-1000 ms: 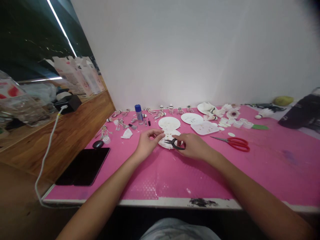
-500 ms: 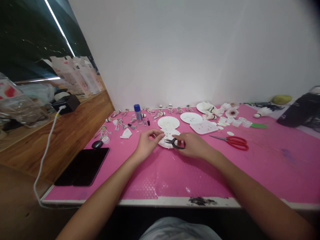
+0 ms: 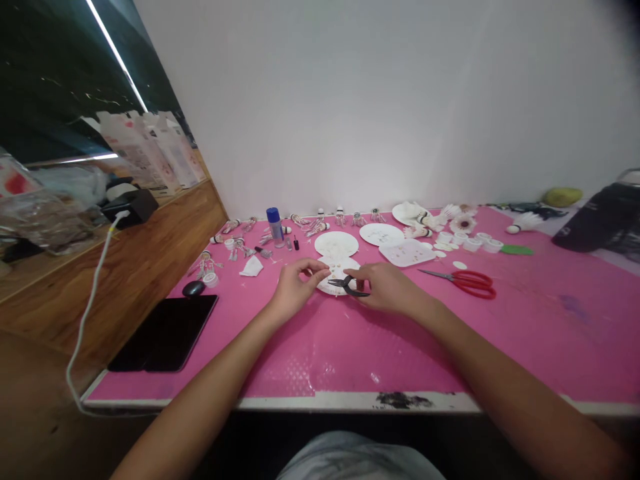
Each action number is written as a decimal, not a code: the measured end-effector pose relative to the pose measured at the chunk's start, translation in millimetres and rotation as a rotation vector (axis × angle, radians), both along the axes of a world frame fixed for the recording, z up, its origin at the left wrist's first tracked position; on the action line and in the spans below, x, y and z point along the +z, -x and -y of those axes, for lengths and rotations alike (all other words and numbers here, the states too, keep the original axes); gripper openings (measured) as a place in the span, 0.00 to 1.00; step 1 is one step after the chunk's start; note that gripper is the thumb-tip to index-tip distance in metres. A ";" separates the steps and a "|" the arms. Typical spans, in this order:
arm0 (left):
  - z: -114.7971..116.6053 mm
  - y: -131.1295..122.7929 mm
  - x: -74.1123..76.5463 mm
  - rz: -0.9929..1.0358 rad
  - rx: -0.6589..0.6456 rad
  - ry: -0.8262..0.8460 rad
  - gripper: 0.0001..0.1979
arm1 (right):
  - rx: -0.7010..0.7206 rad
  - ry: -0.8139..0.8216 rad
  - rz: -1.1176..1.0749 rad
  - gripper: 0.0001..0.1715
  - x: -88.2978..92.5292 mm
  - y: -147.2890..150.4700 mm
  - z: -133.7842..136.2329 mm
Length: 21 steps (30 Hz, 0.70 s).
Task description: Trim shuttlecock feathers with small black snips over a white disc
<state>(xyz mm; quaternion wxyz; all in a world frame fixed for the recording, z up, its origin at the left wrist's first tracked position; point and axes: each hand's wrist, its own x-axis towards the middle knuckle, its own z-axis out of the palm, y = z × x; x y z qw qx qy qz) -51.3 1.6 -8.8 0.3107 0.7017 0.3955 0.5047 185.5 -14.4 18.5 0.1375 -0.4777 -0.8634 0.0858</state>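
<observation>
My right hand (image 3: 383, 288) grips a pair of small black pliers (image 3: 345, 285), whose jaws point left over a white paper plate (image 3: 327, 287). Thumb and forefinger of my left hand (image 3: 299, 283) are pinched together at the plate's left edge, close to the plier tips. What that pinch holds is too small to make out. Tiny coloured bits lie on the plate under both hands. Directly behind it sits a second white plate (image 3: 337, 245).
Red-handled scissors (image 3: 473, 283) lie to the right, beyond a tray (image 3: 407, 253) of small pieces. Several shuttlecocks (image 3: 340, 216) line the wall, near a blue-capped bottle (image 3: 275, 228). A black tablet (image 3: 165, 333) rests at left; a dark flask (image 3: 597, 217) is far right.
Both hands keep nearly the same place over the plate. The pliers' handles look slightly farther apart now, and the whole view has shifted a little.
</observation>
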 end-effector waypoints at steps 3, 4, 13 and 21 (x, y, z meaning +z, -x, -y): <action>0.2 0.0 -1.0 -0.007 -0.007 -0.009 0.08 | 0.003 0.018 0.017 0.27 2.3 0.8 1.2; 0.4 0.0 -1.3 -0.010 -0.006 -0.010 0.08 | 0.005 0.020 0.020 0.27 3.0 1.1 1.6; 0.9 0.2 -1.9 -0.034 0.002 -0.011 0.07 | -0.016 0.046 0.019 0.21 9.6 4.9 6.1; 0.4 -0.5 -2.0 -0.029 0.023 -0.013 0.09 | -0.031 0.040 0.007 0.24 7.2 4.5 6.4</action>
